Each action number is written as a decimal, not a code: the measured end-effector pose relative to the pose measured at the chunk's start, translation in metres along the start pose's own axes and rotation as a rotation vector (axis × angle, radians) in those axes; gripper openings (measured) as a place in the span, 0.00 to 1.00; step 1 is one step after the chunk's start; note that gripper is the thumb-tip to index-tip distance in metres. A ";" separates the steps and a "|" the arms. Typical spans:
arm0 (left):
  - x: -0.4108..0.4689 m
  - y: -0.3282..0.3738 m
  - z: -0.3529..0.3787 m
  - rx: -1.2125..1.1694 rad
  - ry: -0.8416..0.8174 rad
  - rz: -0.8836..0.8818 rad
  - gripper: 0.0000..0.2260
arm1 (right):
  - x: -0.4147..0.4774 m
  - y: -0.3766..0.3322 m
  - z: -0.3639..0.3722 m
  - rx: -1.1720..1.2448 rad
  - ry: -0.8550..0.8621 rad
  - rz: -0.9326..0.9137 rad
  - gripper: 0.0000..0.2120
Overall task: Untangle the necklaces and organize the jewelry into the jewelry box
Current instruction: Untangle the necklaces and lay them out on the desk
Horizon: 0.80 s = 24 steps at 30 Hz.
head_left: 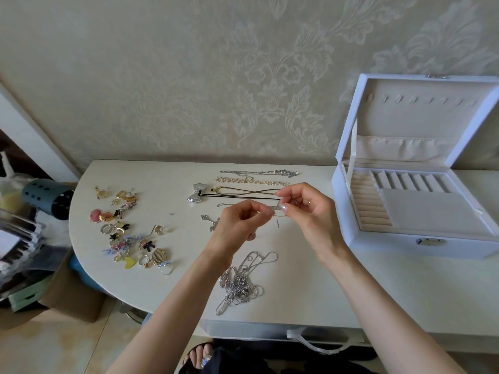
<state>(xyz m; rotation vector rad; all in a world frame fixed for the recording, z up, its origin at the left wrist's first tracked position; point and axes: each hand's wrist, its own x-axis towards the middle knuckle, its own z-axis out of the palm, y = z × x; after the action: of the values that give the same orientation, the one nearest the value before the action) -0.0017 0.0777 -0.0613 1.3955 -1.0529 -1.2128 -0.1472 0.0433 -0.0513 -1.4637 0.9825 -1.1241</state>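
Left hand (237, 221) and right hand (307, 209) are raised over the counter (297, 292). The fingers (283, 207) of both are curled and pinch a fine silver chain (275, 211) that runs between them. The tangled necklaces (240, 282) lie heaped near the front edge, below my hands. Behind my hands, straightened pieces lie in a row: a silver necklace (259, 173), a gold link chain (251, 181) and a bow pendant (196, 197) on a dark cord. The jewelry box (378, 238) stands open at the right. Rings and earrings (127, 228) are clustered at the left.
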 end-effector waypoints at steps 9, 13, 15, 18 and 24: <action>-0.001 0.003 0.001 -0.055 0.006 0.034 0.07 | 0.001 0.000 0.002 -0.023 -0.047 0.021 0.14; -0.003 0.005 0.001 -0.022 0.000 0.039 0.07 | 0.001 0.002 0.003 -0.036 -0.095 0.052 0.12; -0.003 0.005 0.000 -0.004 0.014 0.042 0.06 | 0.001 0.004 0.003 -0.064 -0.084 0.067 0.11; -0.004 0.006 -0.002 0.026 0.030 0.038 0.06 | 0.001 0.006 0.004 -0.143 -0.046 0.040 0.08; -0.004 0.006 -0.002 0.071 0.042 0.044 0.05 | 0.001 0.008 0.004 -0.282 -0.002 -0.069 0.06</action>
<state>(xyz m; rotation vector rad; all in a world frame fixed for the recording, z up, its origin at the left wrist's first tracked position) 0.0000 0.0812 -0.0542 1.4383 -1.1008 -1.1190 -0.1431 0.0418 -0.0590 -1.7337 1.1317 -1.0642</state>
